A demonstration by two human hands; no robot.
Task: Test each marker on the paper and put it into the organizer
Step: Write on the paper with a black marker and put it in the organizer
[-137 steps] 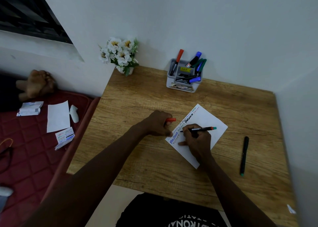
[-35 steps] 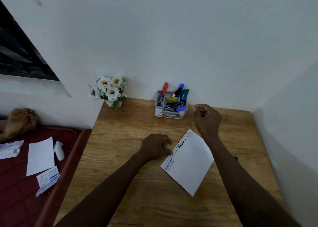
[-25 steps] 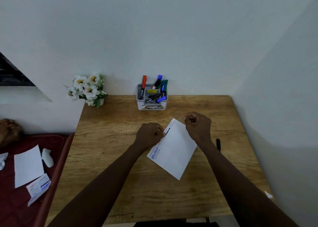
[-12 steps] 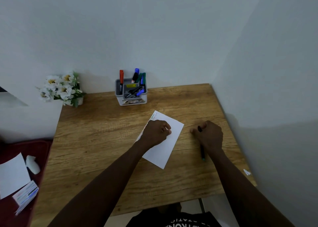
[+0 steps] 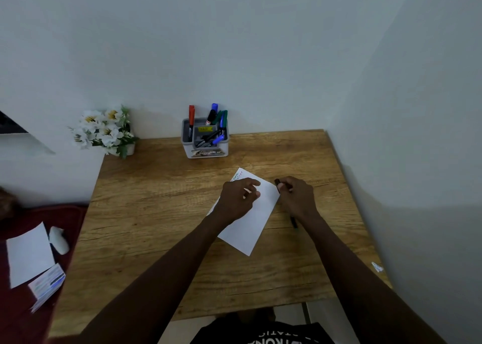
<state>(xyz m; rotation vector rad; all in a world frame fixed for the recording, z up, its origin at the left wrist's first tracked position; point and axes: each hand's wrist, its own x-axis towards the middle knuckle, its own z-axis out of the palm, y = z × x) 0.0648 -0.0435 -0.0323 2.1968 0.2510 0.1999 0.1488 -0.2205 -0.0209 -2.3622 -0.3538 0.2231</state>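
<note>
A white sheet of paper (image 5: 251, 223) lies tilted on the wooden table (image 5: 156, 213), with coloured writing along its far edge. My left hand (image 5: 238, 199) rests on the paper's upper part, fingers loosely spread. Just right of the paper, my right hand (image 5: 297, 197) is closed around a black marker (image 5: 294, 222); one end shows past my fingers and the other below my wrist. The grey organizer (image 5: 206, 150) stands at the back of the table against the wall. Several markers, red, blue and green, stand or lie in it.
A small pot of white flowers (image 5: 104, 132) sits at the table's back left corner. Walls close in behind and to the right. A red mat (image 5: 15, 312) left of the table holds a white paper, a small white object and a booklet. A paper scrap (image 5: 377, 267) lies near the right edge.
My right hand went from near the organizer, empty, down to the black marker right of the paper and closed on it. My left hand slid onto the paper. The camera view shifted.
</note>
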